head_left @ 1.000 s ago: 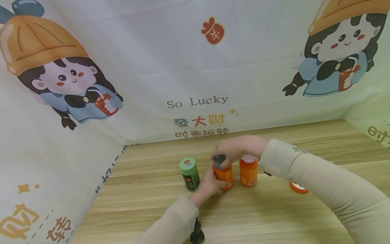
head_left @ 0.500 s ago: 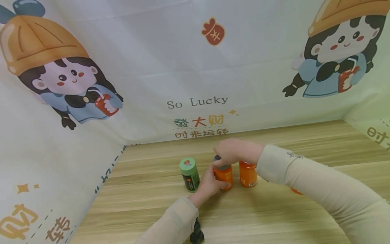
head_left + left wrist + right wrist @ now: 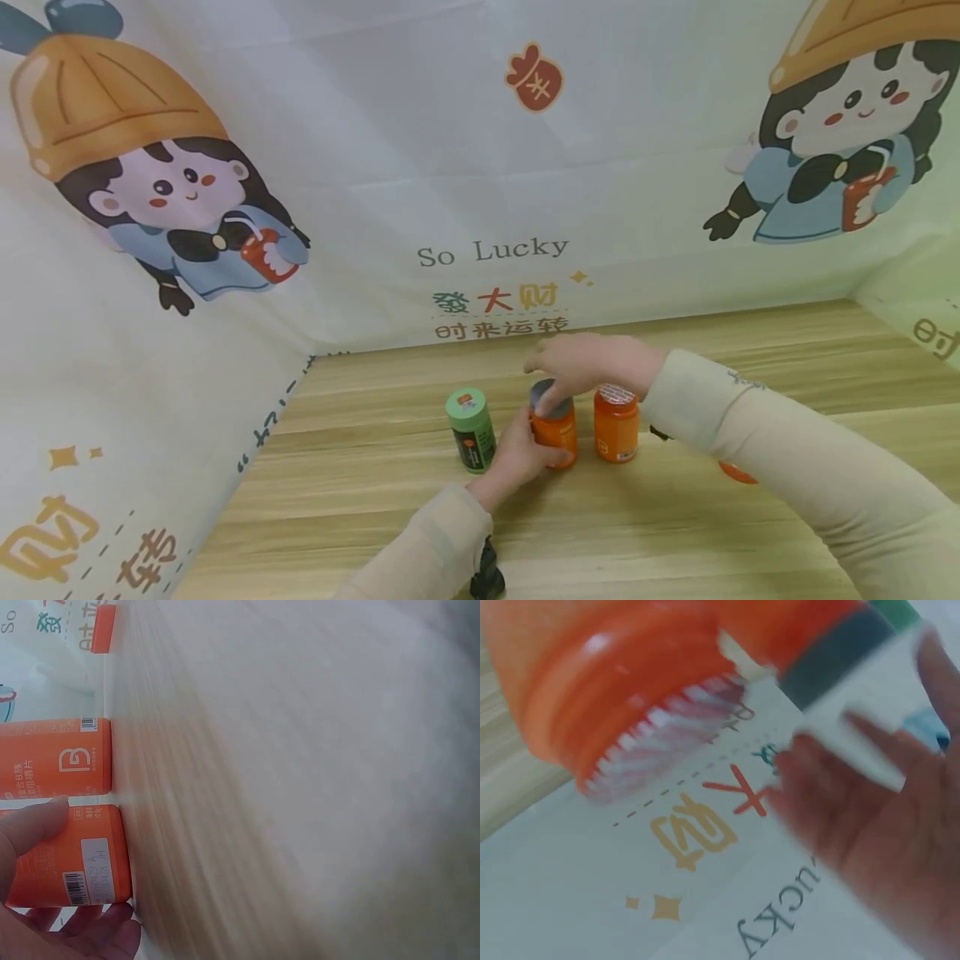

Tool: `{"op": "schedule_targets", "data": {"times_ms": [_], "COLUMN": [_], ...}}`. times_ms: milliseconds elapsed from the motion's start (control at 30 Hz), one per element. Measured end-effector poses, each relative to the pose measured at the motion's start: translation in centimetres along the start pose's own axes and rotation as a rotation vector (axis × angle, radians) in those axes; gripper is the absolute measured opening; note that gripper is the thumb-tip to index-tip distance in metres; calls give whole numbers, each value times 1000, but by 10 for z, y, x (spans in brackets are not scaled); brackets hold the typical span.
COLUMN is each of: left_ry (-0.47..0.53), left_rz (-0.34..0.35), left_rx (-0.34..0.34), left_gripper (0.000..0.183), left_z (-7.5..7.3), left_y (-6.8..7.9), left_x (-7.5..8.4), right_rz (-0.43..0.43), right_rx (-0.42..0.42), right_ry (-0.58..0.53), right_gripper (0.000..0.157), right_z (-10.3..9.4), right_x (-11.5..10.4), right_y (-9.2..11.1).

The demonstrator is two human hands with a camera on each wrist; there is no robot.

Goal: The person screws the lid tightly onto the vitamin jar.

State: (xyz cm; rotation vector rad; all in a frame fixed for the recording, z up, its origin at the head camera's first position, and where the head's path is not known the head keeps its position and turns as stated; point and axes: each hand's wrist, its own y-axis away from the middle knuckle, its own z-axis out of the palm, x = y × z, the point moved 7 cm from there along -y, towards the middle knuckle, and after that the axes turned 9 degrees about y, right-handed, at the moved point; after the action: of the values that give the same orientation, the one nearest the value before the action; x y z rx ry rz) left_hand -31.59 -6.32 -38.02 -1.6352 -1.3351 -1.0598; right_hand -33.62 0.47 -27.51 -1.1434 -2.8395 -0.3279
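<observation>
My left hand point(image 3: 517, 454) grips an orange bottle point(image 3: 557, 437) with a grey lid point(image 3: 551, 398), which stands upright on the table. In the left wrist view the thumb and fingers wrap round the bottle's labelled body point(image 3: 71, 859). Over the lid is my right hand point(image 3: 588, 367), its fingers spread. The right wrist view shows that hand point(image 3: 870, 802), blurred, with a gap between most of its fingers and the grey lid point(image 3: 836, 656). Just right stands a second orange bottle point(image 3: 617, 433), lidless, its mouth covered by a patterned seal point(image 3: 664, 742).
To the left stands a green bottle point(image 3: 471, 433) with a green lid. An orange lid point(image 3: 738, 472) lies on the table point(image 3: 600, 533) at the right, partly behind the right sleeve. A small black thing point(image 3: 660, 433) shows beside the sleeve. Printed cloth point(image 3: 375, 167) walls in the table.
My right hand's fingers have opened out from round the grey lid and lifted slightly. My left hand keeps its hold on the bottle, which stays in place. The head view has shifted slightly.
</observation>
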Motion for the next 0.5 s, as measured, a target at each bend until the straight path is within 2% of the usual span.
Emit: {"op": "schedule_targets", "data": {"times_ms": [100,200,300,500], "left_ry": [-10,-6,-15,-17], "left_rz": [4,23,35,25], "left_rx": [-1,1,6,10], "left_gripper": [60,60,60,61], "left_z": [0,0,0,-1], "left_y": [0,1,1,2], "left_x": [0,2,3,4], "right_rz": [-143,-226,-228,-152], "right_rx": [-75,-96,-92,-104], "right_ry": [-95,-117,-115,-123], "right_gripper": [49,48,43,42], "right_z": [0,0,-2,-1], "right_x": [-6,-10,-11,-10], "right_y": [5,8,8,5]}}
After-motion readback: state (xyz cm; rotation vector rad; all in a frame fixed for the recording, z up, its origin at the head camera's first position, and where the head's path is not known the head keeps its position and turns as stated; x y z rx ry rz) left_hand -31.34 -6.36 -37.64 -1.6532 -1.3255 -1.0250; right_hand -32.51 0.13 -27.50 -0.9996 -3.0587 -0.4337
